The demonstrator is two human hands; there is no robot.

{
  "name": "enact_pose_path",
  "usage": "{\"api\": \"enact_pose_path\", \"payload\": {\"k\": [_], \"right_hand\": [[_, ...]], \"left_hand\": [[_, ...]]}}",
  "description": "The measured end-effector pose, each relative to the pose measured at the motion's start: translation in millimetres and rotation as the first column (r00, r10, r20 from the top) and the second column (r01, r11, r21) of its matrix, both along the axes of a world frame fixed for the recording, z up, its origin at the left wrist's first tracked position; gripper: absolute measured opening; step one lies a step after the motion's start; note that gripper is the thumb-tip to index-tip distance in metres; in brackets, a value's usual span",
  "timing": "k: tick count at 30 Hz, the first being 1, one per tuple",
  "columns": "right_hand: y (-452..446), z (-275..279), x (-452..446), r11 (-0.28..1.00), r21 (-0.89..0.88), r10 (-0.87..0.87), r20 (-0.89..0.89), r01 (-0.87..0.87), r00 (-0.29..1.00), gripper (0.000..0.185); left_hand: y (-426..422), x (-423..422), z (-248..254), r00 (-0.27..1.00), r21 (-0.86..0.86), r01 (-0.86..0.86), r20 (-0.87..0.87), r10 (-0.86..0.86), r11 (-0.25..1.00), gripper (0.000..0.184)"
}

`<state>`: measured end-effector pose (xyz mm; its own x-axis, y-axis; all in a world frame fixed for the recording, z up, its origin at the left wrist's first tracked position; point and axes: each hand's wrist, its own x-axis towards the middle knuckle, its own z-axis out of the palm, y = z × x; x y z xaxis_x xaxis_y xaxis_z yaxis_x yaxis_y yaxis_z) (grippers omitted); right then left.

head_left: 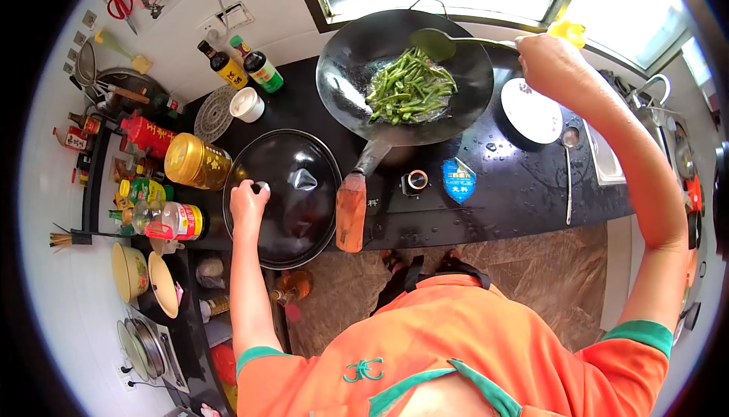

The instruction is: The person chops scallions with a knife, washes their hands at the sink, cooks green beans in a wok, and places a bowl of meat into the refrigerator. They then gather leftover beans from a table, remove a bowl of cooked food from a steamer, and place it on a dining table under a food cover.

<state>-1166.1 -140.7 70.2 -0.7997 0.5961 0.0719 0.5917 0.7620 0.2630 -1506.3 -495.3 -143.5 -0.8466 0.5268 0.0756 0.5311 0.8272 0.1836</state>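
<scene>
In the head view, my left hand (248, 206) is closed around the knob near the left side of a large black pan lid (292, 223). The lid lies on the counter, left of the wok. My right hand (548, 61), raised at the upper right, grips the handle of a dark spatula (433, 43). Its rounded head is over the back right of the black wok (345, 86), above the food. Cut green beans (414, 86) lie in a glossy heap in the wok's middle. The wok's wooden handle (350, 216) points toward me.
To the right sit a white plate (531, 110), a metal spoon (568, 178) and the sink (605, 155). Sauce bottles (260, 67), a white cup (246, 104) and a gold-lidded jar (196, 160) stand left. A stove knob (415, 181) is in front of the wok.
</scene>
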Motion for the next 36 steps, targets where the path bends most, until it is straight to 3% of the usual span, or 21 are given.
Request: {"api": "enact_pose_path", "payload": {"k": [6, 9, 17, 21, 22, 23, 24, 28, 30, 32, 35, 36], "right_hand": [[1.6, 0.5, 10.4, 0.996, -0.082, -0.035, 0.032, 0.038, 0.999, 0.016], [-2.1, -7.7, 13.9, 0.99, -0.137, 0.013, -0.063, -0.021, 0.998, 0.016], [13.9, 4.3, 39.8, 0.969, -0.208, -0.151, -0.073, 0.134, 0.986, 0.022], [31.7, -26.4, 54.9, 0.969, -0.235, -0.137, -0.231, 0.081, 0.963, 0.024], [34.9, -40.7, 55.9, 0.99, -0.138, -0.043, -0.318, -0.001, 0.947, 0.014], [33.2, -46.0, 52.0, 0.991, -0.133, -0.055, -0.276, 0.019, 0.959, 0.013], [30.5, -49.5, 45.0, 0.991, -0.128, -0.071, -0.237, 0.041, 0.969, 0.012], [26.8, -65.1, 30.0, 0.993, -0.054, 0.082, -0.285, -0.102, 0.955, 0.019], [25.9, -66.1, 32.8, 0.985, -0.091, 0.122, -0.23, -0.146, 0.965, 0.017], [22.9, -60.5, 41.3, 0.986, -0.125, 0.082, -0.242, -0.115, 0.967, 0.017], [15.4, -48.9, 69.7, 0.948, -0.318, -0.136, -0.39, 0.006, 0.911, 0.016], [42.9, -76.6, 75.3, 0.925, -0.373, -0.233, -0.39, 0.079, 0.891, 0.018]], "left_hand": [[-34.7, 36.0, 27.8, 0.996, 0.073, -0.023, -0.08, 0.029, 0.997, 0.04], [-54.3, 53.0, 48.2, 0.993, 0.062, -0.069, -0.088, 0.075, 0.996, 0.04], [-107.4, 64.3, 106.7, 0.982, 0.094, -0.067, -0.169, 0.082, 0.993, 0.038], [-115.4, 50.3, 149.7, 0.988, 0.191, -0.1, -0.1, 0.121, 0.977, 0.035], [-117.0, 41.6, 159.4, 0.99, 0.219, -0.091, -0.084, 0.112, 0.971, 0.035], [-107.6, 40.3, 176.6, 0.988, 0.18, -0.116, -0.077, 0.131, 0.977, 0.035], [-105.7, 29.0, 184.9, 0.995, 0.227, -0.026, -0.089, 0.047, 0.974, 0.036], [-40.6, 35.3, 240.2, 0.988, 0.123, 0.043, -0.152, -0.024, 0.992, 0.038], [-5.8, 34.1, 253.5, 0.964, 0.152, 0.184, -0.219, -0.148, 0.971, 0.038], [31.9, 29.5, 260.7, 0.943, 0.166, 0.277, -0.235, -0.235, 0.946, 0.038], [96.0, 47.5, 264.5, 0.904, 0.157, 0.39, -0.252, -0.345, 0.907, 0.038], [116.9, 48.7, 261.5, 0.881, 0.133, 0.429, -0.282, -0.381, 0.893, 0.038]]}}
